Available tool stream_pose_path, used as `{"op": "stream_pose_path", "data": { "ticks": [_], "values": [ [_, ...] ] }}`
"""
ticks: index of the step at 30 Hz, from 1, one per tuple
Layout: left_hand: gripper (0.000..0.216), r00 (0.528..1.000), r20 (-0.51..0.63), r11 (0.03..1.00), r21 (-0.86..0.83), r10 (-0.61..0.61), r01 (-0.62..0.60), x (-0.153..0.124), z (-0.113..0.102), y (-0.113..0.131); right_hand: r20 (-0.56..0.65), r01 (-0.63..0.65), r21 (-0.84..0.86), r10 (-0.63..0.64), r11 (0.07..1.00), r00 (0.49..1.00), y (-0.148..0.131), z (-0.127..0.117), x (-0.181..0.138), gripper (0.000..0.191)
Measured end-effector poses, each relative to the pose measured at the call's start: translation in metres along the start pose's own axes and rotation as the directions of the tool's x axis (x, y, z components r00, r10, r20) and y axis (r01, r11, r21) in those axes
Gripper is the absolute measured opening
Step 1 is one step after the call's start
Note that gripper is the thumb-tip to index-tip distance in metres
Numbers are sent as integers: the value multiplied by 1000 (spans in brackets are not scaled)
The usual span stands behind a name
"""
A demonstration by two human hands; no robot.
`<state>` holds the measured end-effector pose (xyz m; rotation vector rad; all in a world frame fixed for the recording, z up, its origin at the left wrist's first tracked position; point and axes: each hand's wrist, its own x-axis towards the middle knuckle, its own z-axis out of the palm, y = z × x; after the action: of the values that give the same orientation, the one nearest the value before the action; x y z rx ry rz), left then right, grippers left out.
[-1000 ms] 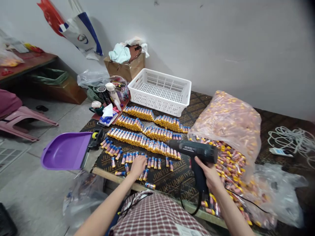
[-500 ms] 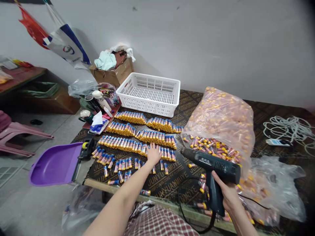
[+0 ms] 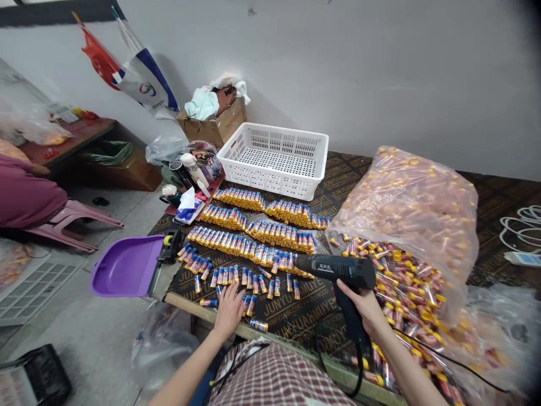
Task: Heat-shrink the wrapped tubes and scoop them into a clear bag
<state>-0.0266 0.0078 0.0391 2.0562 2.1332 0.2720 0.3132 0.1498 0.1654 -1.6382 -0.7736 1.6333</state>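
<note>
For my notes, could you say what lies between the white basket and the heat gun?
In the head view, neat rows of small tubes fill that stretch.

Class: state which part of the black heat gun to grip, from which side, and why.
On the heat gun, grip the pistol handle from the near side, as the right hand does: it hangs toward the person, while the barrel points left over the tubes.

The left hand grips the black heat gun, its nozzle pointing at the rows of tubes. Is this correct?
Not quite: the head view shows the right hand gripping the heat gun. Its nozzle does point at the rows of tubes.
</note>
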Motion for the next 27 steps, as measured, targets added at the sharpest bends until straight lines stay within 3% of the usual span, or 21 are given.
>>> {"op": "stream_pose_path", "data": {
  "ticks": [3, 7, 11, 15, 20, 24, 27],
  "values": [
    [29, 998, -37, 996, -82, -42, 39, 15, 0, 7, 49, 26, 3, -27, 1000, 998, -1, 13, 0, 38],
    [25, 1000, -11, 987, -159, -15, 13, 76, -7, 53, -6, 46, 20, -46, 999, 999, -6, 12, -10, 40],
    [28, 993, 97, 998, 0, -64, 64, 142, -10, 101, -163, 16, 50, -7, 999, 987, -8, -14, -22, 46],
    [38, 980, 189, 994, 101, -64, 45, 175, -3, 119, -316, 33, 21, -25, 999, 949, 0, -49, -28, 51],
    [30, 964, 266, 995, 103, -30, 3, 174, 6, 122, -366, 0, 27, 10, 1000, 931, 11, -64, -28, 55],
    [38, 951, 308, 993, 118, -25, -12, 151, 7, 119, -226, -53, 63, 66, 997, 972, 9, -45, -22, 46],
    [40, 936, 352, 992, 121, -23, -21, 125, 3, 106, -119, -32, 63, 39, 997, 992, 3, -21, -14, 40]
  ]
}}
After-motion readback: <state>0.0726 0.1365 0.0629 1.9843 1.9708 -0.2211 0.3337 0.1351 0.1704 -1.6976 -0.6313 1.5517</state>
